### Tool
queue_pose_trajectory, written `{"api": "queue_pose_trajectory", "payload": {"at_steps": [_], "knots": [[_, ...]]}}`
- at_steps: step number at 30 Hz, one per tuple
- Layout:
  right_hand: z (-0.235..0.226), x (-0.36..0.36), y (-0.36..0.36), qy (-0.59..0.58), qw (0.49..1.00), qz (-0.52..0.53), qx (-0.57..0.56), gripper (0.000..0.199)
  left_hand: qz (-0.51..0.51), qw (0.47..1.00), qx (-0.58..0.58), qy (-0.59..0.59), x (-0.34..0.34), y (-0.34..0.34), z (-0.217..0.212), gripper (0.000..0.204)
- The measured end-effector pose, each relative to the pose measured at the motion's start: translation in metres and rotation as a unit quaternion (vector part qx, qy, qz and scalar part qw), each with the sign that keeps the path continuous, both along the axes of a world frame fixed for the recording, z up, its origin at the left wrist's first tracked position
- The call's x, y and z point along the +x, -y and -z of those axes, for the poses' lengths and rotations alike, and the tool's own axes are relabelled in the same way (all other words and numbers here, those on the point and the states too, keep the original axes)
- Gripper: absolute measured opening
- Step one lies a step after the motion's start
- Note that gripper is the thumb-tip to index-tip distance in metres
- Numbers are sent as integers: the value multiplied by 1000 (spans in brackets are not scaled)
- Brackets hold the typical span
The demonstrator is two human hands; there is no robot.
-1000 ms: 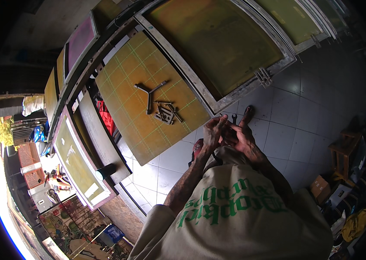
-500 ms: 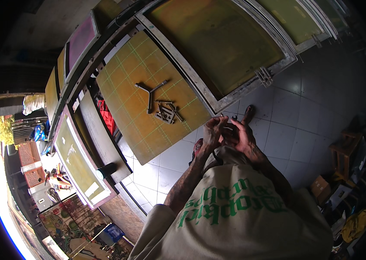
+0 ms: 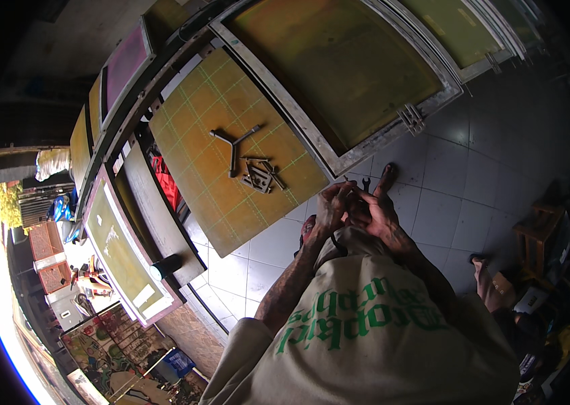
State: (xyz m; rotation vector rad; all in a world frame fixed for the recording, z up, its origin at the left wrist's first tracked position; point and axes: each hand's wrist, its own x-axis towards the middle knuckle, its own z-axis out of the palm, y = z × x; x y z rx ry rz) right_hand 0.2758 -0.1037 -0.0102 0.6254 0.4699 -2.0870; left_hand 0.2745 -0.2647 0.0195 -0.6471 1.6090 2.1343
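My left hand (image 3: pixel 331 206) and my right hand (image 3: pixel 381 212) meet in front of my shirt, just past the near corner of a yellow-brown board (image 3: pixel 197 196). An open-ended spanner (image 3: pixel 366 182) sticks up from my right hand, its jaw end showing above the fingers. The left hand's fingers are pinched together, and a small tip shows at them; I cannot make out what it belongs to. On the board lie a Y-shaped socket wrench (image 3: pixel 234 150) and a pile of small metal tools and parts (image 3: pixel 260 177).
A large framed screen (image 3: pixel 339 74) stands over the board's right side, with a metal clip (image 3: pixel 411 119) at its corner. Another framed screen (image 3: pixel 123 250) is at the left. White floor tiles (image 3: pixel 440 209) lie below. Another person's leg (image 3: pixel 485 280) shows at the right, near a wooden stool (image 3: pixel 538 229).
The spanner's jaw now stands higher above my right hand. Another person's leg and foot have come into view at the lower right. The tools on the board have not moved.
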Motion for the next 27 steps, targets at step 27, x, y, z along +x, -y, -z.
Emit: {"api": "queue_pose_trajectory", "payload": {"at_steps": [27], "knots": [[-32, -3, 11, 61, 982, 7, 177, 21, 35, 995, -49, 77, -7, -2, -17, 41]]}}
